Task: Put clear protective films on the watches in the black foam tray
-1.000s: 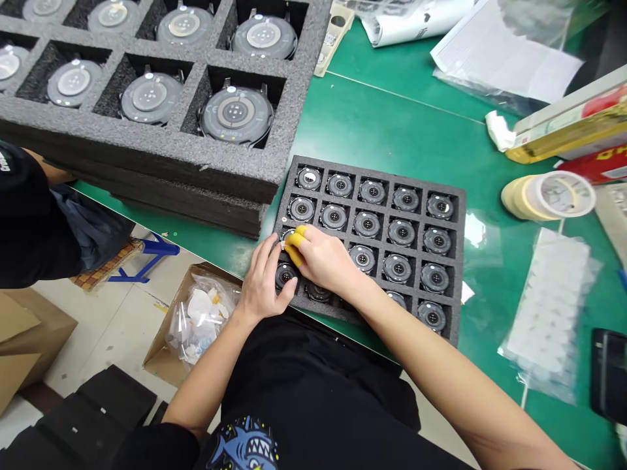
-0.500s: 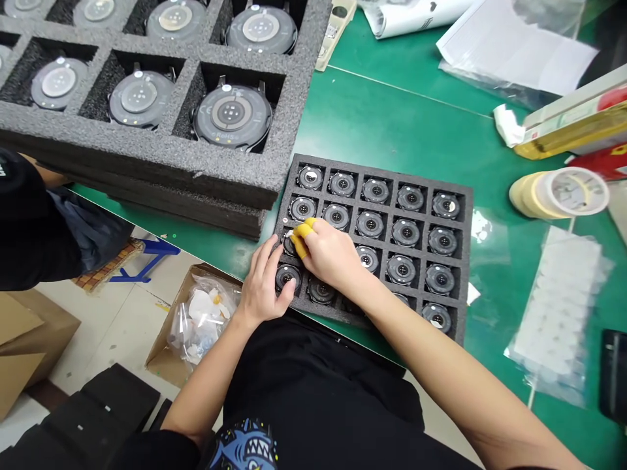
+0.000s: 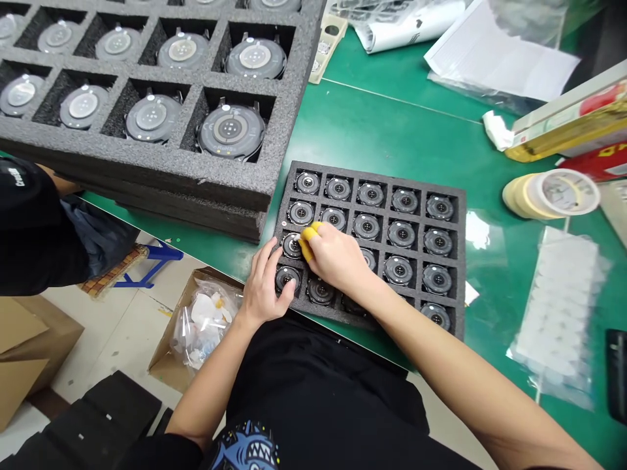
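Observation:
A dark foam tray (image 3: 360, 171) lies on the green table, its pockets filled with round black watch cases lying back up. My left hand (image 3: 264, 287) rests flat at the tray's left edge, fingers stretched out and the thumb over the corner watch (image 3: 287, 279). My right hand (image 3: 336, 254) wears yellow finger cots and is over the left part of the tray, fingers pinched beside a watch (image 3: 290, 245) in the leftmost column. Whatever those fingertips hold, if anything, is too small to make out. The right hand and forearm hide some of the pockets.
A taller stack of foam trays (image 3: 235, 179) with more watches stands at left. Tape rolls (image 3: 548, 194), a bagged sheet of white pieces (image 3: 558, 307), and papers (image 3: 499, 55) lie at right. Below the table edge is a cardboard box (image 3: 166, 346). Another person's sleeve (image 3: 24, 222) shows at far left.
My right hand has shifted slightly to the right, showing more of the watch beside its fingertips. My left hand stays on the tray edge. The whole view has moved a little.

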`<state>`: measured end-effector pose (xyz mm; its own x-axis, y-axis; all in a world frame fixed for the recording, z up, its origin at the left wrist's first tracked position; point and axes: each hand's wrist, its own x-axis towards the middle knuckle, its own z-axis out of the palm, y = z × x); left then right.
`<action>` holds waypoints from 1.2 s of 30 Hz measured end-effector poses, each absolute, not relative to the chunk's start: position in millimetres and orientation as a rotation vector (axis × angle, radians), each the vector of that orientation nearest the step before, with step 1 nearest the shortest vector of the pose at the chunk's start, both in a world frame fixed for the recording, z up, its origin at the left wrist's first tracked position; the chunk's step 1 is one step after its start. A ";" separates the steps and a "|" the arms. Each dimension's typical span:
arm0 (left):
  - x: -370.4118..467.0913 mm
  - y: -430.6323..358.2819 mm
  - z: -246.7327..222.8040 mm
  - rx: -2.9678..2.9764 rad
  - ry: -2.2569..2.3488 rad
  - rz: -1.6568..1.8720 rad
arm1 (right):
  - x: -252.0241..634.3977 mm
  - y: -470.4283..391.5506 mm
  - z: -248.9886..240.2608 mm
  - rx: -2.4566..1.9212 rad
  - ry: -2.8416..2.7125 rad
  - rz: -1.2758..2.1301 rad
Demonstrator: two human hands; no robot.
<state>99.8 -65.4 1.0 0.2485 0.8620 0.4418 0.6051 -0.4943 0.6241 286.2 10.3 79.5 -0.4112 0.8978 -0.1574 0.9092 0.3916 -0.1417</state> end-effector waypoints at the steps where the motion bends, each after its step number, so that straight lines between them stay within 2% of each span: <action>1: 100.1 -65.6 1.0 2.198 1.355 1.105 | 288.2 7.7 79.4 1.634 2.582 -0.336; 5: 99.6 -65.5 -0.1 2.207 1.354 1.110 | 282.5 5.7 79.5 1.498 2.658 -0.437; 10: 98.4 -65.7 -0.7 2.225 1.357 1.091 | 281.0 7.3 78.9 1.639 2.607 -0.354; 16: 99.7 -65.7 -1.2 2.214 1.363 1.116 | 284.2 2.5 74.3 1.512 2.667 -0.414; 22: 99.4 -66.1 -0.4 2.205 1.364 1.108 | 284.7 4.0 72.3 1.729 2.570 -0.301; 27: 99.5 -65.8 -1.5 2.206 1.375 1.113 | 279.6 1.2 74.6 1.542 2.647 -0.420; 32: 99.2 -66.3 -1.3 2.215 1.370 1.109 | 274.6 4.3 80.6 1.714 2.519 -0.339; 36: 100.1 -66.7 -0.7 2.191 1.381 1.105 | 279.0 -1.6 83.4 1.617 2.523 -0.416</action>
